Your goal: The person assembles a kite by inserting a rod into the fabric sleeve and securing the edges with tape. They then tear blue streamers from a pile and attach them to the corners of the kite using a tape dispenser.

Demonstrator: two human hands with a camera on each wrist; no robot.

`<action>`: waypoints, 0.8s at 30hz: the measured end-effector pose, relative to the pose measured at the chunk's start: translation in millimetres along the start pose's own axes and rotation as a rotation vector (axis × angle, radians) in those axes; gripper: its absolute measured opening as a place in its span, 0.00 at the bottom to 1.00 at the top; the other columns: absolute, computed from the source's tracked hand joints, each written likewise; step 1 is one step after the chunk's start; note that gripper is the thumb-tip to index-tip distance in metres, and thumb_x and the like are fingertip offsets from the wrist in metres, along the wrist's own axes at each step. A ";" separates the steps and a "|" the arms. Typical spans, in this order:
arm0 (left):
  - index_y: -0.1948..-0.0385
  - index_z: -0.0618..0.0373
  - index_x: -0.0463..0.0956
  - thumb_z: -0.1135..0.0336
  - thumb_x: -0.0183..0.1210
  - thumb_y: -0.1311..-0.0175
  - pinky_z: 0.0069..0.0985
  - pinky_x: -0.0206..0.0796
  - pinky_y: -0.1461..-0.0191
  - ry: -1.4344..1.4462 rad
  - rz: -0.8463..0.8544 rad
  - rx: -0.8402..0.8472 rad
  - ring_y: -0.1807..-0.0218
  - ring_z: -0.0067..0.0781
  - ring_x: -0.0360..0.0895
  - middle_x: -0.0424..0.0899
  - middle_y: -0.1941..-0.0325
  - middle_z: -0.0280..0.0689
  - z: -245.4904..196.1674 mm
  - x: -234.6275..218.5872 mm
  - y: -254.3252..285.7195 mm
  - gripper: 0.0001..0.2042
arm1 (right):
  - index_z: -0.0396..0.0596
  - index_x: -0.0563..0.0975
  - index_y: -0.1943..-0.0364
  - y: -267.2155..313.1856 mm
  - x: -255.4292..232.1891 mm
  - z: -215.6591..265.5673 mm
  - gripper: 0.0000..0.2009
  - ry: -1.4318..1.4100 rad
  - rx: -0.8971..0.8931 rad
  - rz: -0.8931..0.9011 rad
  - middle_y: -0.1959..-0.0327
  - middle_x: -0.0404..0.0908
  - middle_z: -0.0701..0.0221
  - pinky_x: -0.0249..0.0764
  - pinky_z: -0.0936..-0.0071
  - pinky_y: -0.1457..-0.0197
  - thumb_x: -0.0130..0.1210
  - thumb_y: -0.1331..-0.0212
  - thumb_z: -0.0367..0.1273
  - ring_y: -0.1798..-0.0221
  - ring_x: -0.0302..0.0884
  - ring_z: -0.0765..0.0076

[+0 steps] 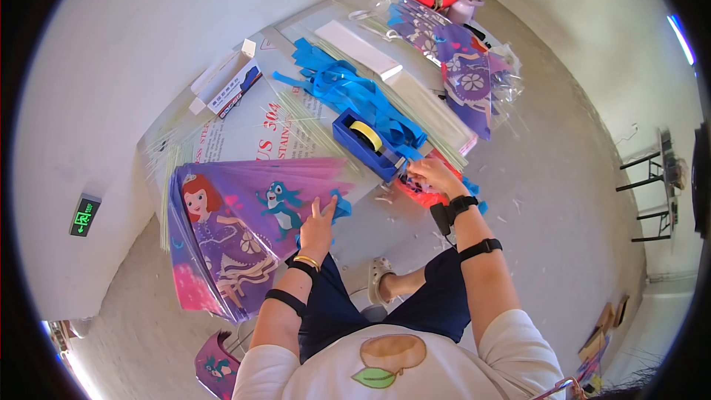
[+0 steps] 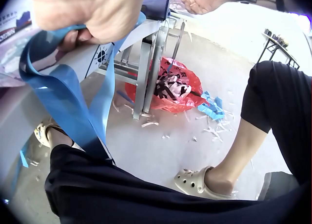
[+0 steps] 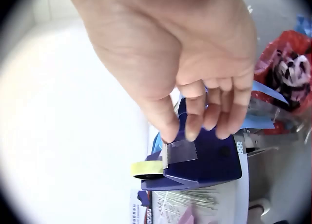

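A purple princess kite (image 1: 229, 237), a second character on it, lies folded at the table's front left. My left hand (image 1: 317, 230) rests at its right edge, two fingers extended over the kite film. In the left wrist view my fingers curl around a blue ribbon (image 2: 63, 97), which hangs in a loop off the table edge. My right hand (image 1: 433, 176) is at the front end of a blue tape dispenser (image 1: 363, 141) with a yellow-cored roll. In the right wrist view its thumb and forefinger stand apart, fingertips right at the edge of the clear tape strip (image 3: 181, 152) at the cutter.
Blue ribbons (image 1: 344, 85) are heaped behind the dispenser, beside thin pale rods (image 1: 307, 122). An opened box (image 1: 229, 81) stands at the back left; another kite (image 1: 463, 67) lies at the far right. Under the table edge, a red plastic bag (image 2: 183, 99) holds scraps.
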State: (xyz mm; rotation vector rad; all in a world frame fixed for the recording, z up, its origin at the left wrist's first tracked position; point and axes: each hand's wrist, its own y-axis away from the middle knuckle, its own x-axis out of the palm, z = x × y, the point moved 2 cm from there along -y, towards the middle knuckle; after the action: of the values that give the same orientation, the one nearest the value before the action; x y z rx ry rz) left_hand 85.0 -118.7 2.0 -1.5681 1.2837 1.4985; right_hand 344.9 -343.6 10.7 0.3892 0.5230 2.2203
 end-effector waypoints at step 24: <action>0.28 0.34 0.53 0.78 0.52 0.44 0.35 0.80 0.62 0.038 -0.037 0.010 0.60 0.46 0.83 0.61 0.30 0.53 8.2 9.1 0.6 0.39 | 0.41 0.83 0.64 30.9 87.2 -64.6 0.10 0.237 -0.108 -0.264 0.79 0.75 0.77 0.64 0.78 0.72 0.59 0.39 0.34 0.75 0.69 0.80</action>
State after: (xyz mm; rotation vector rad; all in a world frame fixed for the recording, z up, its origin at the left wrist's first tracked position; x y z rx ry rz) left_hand 80.4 -113.5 -8.0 -1.6130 1.2742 1.4437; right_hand 241.9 -310.2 -21.1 -0.0018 0.5420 2.0368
